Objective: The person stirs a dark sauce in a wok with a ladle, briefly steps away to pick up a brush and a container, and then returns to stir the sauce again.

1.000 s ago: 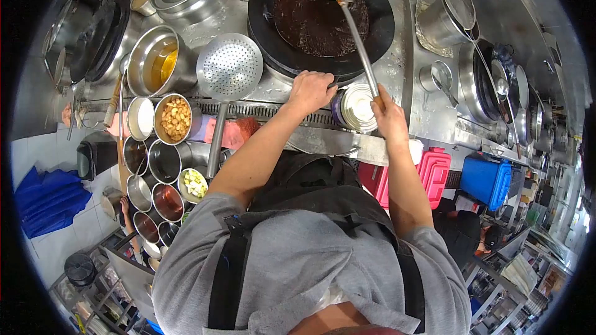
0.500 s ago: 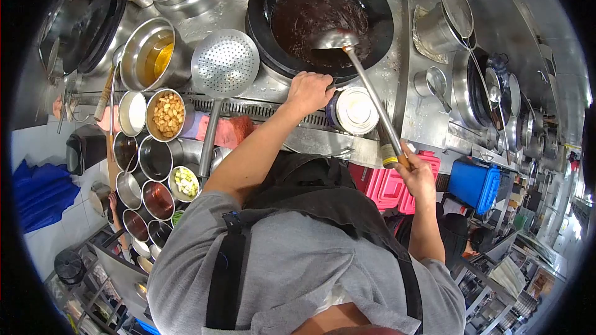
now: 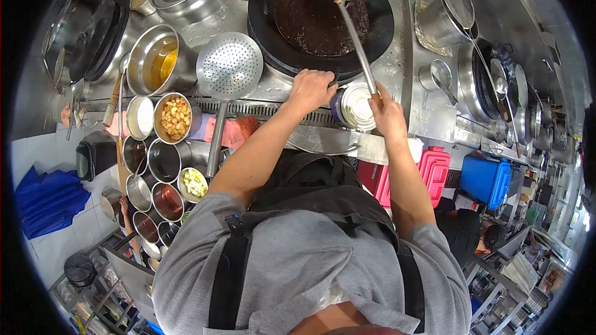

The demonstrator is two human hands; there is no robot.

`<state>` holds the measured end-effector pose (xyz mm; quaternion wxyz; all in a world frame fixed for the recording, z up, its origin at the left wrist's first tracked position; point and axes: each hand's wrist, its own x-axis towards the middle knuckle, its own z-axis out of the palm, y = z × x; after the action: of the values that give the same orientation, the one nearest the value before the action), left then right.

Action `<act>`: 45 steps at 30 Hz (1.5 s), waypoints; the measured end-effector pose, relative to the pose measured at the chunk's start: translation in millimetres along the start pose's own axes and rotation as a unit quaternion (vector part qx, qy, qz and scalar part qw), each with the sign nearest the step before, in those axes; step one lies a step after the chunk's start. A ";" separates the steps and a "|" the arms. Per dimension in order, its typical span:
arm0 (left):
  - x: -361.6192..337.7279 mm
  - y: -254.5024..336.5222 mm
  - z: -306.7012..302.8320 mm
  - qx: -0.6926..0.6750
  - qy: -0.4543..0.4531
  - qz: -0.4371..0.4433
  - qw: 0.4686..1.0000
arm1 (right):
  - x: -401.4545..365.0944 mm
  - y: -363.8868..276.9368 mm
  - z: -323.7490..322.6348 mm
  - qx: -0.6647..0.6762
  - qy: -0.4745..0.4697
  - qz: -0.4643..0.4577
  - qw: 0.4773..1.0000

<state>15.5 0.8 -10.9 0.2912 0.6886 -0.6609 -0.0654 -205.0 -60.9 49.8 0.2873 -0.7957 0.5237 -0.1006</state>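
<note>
A black wok (image 3: 261, 22) holds a dark, glossy brown sauce (image 3: 320, 28). At its near edge, my left hand (image 3: 312, 92) is closed on the wok's handle, which the fingers mostly hide. My right hand (image 3: 388, 113) grips the handle of a long metal ladle (image 3: 357, 43). The ladle's bowl rests in the sauce towards the far side of the wok. Between my hands stands a round tin (image 3: 358, 107) with a pale top. To the left, a perforated strainer (image 3: 230, 65) lies with its handle pointing back at me.
Left of the strainer stands a steel pot (image 3: 133, 62) with yellow oil. Nearby are a bowl of browned chunks (image 3: 175, 118), a bowl of pale green pieces (image 3: 194, 184) and several sauce pots. A sieve (image 3: 456, 0) sits over a pot at right. Another person (image 3: 462, 229) is behind, right.
My right hand has moved forward and left with the ladle. The ladle's bowl has gone from the near-right part of the sauce to the far side. My left hand stays at the wok.
</note>
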 end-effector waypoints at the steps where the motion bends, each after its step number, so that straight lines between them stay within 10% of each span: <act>1: 0.5 0.1 -0.2 -0.001 0.002 0.002 1.000 | -0.7 -1.9 -9.2 0.009 0.009 0.014 1.000; 14: 1.1 4.4 -2.9 -0.018 -0.006 -0.019 1.000 | -110.3 22.0 -90.6 -0.008 -0.075 0.105 0.992; 25: -0.6 0.8 -1.2 -0.018 0.028 0.009 0.999 | -60.4 24.3 22.1 0.004 -0.030 -0.043 0.999; 45: 3.5 6.6 -5.5 0.024 -0.035 -0.026 0.999 | -107.5 45.1 40.8 0.150 -0.034 0.059 0.986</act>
<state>12.7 -0.5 -2.1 0.2493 0.7099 -0.6537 -0.0808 -267.5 36.4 6.3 0.4269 -0.7139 0.5388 -0.1338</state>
